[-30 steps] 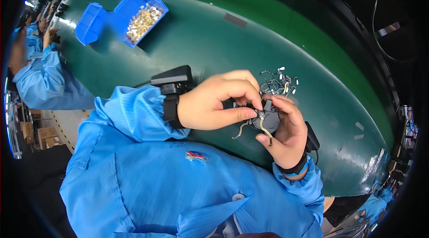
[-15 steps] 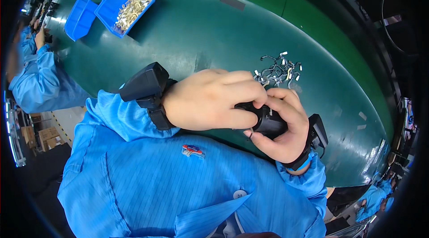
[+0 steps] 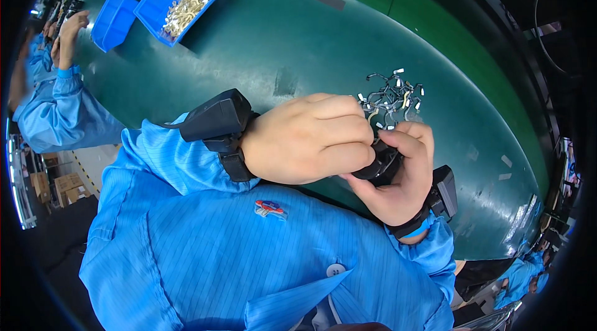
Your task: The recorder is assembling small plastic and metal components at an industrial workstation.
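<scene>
Single head view, looking steeply down, close over green table (image 3: 298, 38)

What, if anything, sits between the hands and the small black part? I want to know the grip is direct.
Nothing visible does. The left hand and the right hand both close straight on the black part, skin on it, though fingers hide most of it. The pile of small metal clips lies apart on the green table behind.
</scene>
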`<state>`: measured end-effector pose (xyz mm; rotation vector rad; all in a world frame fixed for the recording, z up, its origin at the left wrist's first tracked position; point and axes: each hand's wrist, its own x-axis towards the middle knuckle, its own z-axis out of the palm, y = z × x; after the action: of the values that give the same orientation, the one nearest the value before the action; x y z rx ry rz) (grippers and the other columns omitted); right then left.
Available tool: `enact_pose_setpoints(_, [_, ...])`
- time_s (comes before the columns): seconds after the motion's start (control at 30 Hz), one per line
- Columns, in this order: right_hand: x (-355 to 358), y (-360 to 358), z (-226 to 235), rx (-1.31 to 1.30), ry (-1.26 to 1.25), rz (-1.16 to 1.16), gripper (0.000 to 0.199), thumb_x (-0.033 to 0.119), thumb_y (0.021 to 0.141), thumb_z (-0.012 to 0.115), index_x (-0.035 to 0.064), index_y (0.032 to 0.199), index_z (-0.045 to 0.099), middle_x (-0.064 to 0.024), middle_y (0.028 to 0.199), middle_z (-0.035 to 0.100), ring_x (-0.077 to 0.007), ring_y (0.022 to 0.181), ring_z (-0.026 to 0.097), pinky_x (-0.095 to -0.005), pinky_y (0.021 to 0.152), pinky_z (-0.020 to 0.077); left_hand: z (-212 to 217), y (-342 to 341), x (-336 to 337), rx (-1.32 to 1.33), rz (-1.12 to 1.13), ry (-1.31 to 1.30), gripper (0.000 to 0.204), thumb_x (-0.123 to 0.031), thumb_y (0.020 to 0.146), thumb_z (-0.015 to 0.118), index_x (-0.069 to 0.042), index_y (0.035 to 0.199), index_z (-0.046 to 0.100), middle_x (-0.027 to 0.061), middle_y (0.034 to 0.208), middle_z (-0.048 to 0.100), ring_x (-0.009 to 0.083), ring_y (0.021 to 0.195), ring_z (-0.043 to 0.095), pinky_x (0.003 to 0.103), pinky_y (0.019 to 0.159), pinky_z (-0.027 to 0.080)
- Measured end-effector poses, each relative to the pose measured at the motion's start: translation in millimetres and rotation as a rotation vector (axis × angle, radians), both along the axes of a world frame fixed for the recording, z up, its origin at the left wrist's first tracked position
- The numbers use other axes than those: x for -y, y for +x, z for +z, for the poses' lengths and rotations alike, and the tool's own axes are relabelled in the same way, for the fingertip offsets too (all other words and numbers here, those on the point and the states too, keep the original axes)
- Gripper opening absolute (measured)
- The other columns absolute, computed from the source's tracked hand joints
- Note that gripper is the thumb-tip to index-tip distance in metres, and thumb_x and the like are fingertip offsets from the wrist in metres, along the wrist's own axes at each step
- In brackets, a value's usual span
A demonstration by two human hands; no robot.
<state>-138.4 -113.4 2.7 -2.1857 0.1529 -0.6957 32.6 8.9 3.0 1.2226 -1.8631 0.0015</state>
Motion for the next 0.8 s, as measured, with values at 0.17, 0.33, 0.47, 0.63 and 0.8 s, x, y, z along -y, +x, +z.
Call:
enact_pose_setpoints(0.17, [0.9,-1.6,-2.7,0.061,-0.081,-0.047,0.062,0.011,0.060,0.091,0.0042,0.111,0.058,-0.0123,0.098,0.050,-0.0217,0.082,0.054,-0.0308,0.067,0.0473,1.7,0.9,-1.4,-0.249,-0.029,0.142,0.015,-0.007,0.075,0.076,-0.005,0.085,0.065,0.0074,0.084,0.060,0.0263,0.076,0.058,0.036,0.065,0.048])
enact_pose_setpoints(0.33, [0.3,-1.6,-3.3,0.080,-0.049,-0.028,0.062,0.011,0.059,0.091,0.0045,0.111,0.057,-0.0119,0.097,0.049,-0.0206,0.082,0.054,-0.0304,0.067,0.0472,11.4,-0.1,-5.0,-0.660,0.029,0.650,0.022,-0.007,0.079,0.079,-0.005,0.092,0.061,0.0044,0.089,0.062,0.0150,0.077,0.058,0.029,0.071,0.048])
enact_pose_setpoints(0.47, [0.1,0.1,1.1,0.070,-0.064,-0.009,0.063,0.012,0.059,0.092,0.0048,0.110,0.056,-0.0116,0.097,0.050,-0.0198,0.081,0.054,-0.0300,0.066,0.0474,-6.0,-4.3,-2.9,-1.370,-0.324,0.838,0.025,0.000,0.089,0.068,-0.002,0.109,0.054,0.0018,0.099,0.062,0.0081,0.089,0.060,0.023,0.078,0.050])
enact_pose_setpoints(0.63, [-1.1,-2.2,-1.5,0.081,-0.045,-0.006,0.063,0.014,0.059,0.093,0.0050,0.109,0.056,-0.0112,0.096,0.050,-0.0194,0.078,0.055,-0.0290,0.064,0.0474,-2.4,-4.6,-3.4,-1.452,-0.394,0.879,0.021,0.002,0.092,0.063,0.000,0.111,0.054,0.0021,0.091,0.063,0.0075,0.084,0.062,0.022,0.073,0.051])
enact_pose_setpoints(0.8, [0.3,-3.1,-2.0,0.081,-0.018,0.020,0.067,0.016,0.057,0.095,0.0054,0.110,0.054,-0.0107,0.094,0.051,-0.0191,0.077,0.055,-0.0290,0.064,0.0465,8.3,-4.9,-4.6,-1.074,-0.261,0.874,0.019,-0.002,0.094,0.062,-0.002,0.111,0.056,-0.0018,0.083,0.060,0.0025,0.076,0.056,0.018,0.063,0.046])
